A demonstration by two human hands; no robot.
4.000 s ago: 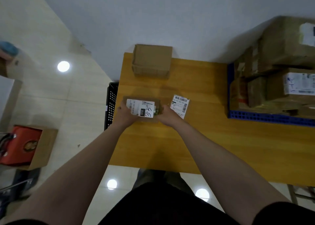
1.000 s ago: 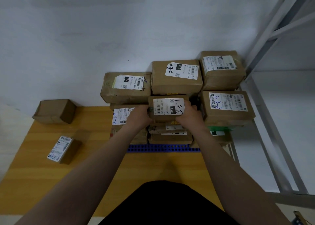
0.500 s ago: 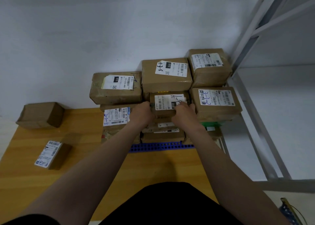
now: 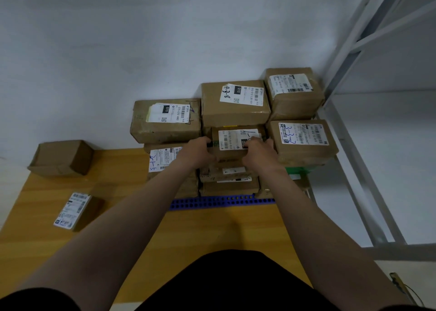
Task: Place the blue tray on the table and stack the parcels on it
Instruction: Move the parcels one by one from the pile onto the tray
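A blue perforated tray (image 4: 221, 201) lies on the wooden table (image 4: 212, 228) against the wall, with several brown cardboard parcels stacked on it. Both hands grip one small labelled parcel (image 4: 232, 141) in the middle of the stack's front. My left hand (image 4: 199, 151) holds its left end. My right hand (image 4: 258, 151) covers its right end and part of the label. The parcel rests on lower parcels, between a taller parcel marked "3-3" (image 4: 303, 141) on the right and a wide one (image 4: 166, 120) on the left.
Two loose parcels lie on the table's left: a plain brown box (image 4: 62, 158) by the wall and a small labelled one (image 4: 75, 210) nearer me. A grey metal shelf frame (image 4: 358, 159) stands just right of the stack.
Since four seconds ago I carried the small parcel from the table's left over to the tray. In the last second it went down into the gap in the stack's front.
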